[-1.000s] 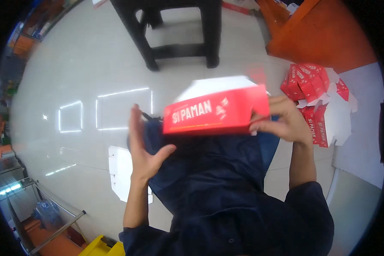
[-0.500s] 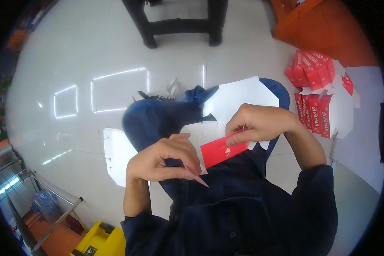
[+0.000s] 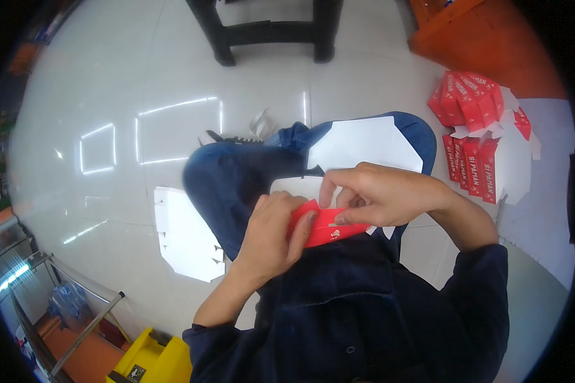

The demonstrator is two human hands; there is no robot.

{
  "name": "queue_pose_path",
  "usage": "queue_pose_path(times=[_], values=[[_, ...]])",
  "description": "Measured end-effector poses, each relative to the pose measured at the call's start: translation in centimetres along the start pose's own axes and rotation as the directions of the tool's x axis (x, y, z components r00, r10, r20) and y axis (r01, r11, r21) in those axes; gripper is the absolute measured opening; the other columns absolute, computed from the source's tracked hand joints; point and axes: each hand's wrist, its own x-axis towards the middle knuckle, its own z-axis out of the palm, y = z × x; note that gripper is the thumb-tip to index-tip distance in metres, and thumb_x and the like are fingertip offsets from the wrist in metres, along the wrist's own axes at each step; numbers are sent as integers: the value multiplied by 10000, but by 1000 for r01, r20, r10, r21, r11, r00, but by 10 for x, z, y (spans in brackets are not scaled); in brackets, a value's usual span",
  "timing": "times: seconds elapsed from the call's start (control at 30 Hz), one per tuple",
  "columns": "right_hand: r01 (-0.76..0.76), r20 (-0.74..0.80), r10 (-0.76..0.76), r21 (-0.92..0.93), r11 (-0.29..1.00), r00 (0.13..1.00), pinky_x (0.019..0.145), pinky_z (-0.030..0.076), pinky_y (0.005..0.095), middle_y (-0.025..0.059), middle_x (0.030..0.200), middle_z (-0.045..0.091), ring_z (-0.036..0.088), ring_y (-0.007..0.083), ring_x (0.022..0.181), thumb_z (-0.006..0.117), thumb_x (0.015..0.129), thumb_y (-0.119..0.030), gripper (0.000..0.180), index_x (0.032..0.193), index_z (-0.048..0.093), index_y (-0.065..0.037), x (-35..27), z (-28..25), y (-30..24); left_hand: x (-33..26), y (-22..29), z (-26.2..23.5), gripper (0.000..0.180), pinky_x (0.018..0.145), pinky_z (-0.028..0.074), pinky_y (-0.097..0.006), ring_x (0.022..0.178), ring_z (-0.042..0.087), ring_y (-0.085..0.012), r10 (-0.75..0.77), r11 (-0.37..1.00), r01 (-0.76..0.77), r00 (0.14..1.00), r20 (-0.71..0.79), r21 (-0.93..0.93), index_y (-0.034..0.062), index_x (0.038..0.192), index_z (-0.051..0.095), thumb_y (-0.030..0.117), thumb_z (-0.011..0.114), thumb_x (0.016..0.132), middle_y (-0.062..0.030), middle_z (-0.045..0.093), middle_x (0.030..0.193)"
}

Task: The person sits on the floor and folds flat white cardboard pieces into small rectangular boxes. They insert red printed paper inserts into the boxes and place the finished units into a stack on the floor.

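Observation:
Above my lap is a partly folded red-and-white cardboard box, its red side facing me and its pale inner side beyond. My left hand grips its left end, thumb lying on the red panel. On the right, my right hand bends over the upper edge, with thumb and fingers pinching the card near a slot in the red side. The fingertips are partly hidden behind the panel. A flat white cardboard blank with cut corners rests on my right thigh, just past my right hand.
Several flat white blanks lie on the floor by my left knee. Red folded boxes are piled at the right, beside an orange piece of furniture. A black stool stands ahead; a yellow container sits lower left.
My left hand has moved right and now holds the box's left end, where it earlier pinched a pale flap. My right fingers have shifted onto the upper edge, and the red panel is now bent.

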Motion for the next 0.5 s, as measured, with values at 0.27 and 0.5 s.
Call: queue_pose_path(times=[0.27, 0.5], values=[[162, -417, -332, -392, 905, 846, 583, 460, 304, 172, 860, 704, 662, 240, 727, 691, 927, -19, 304, 1181, 527, -57, 1, 4, -18, 11, -4, -22, 99, 736, 475, -403, 766, 591, -337, -67, 997, 71, 973, 222, -12, 16, 986, 634, 112, 610, 985, -162, 619, 844], [217, -640, -331, -252, 943, 694, 619, 436, 264, 55, 832, 610, 556, 118, 663, 628, 994, -57, 387, 1370, 587, 23, -11, 34, 18, 4, -23, -35, 100, 609, 443, -333, 635, 588, -250, -188, 946, 196, 981, 56, -257, -2, 913, 617, 76, 626, 976, -149, 609, 749]])
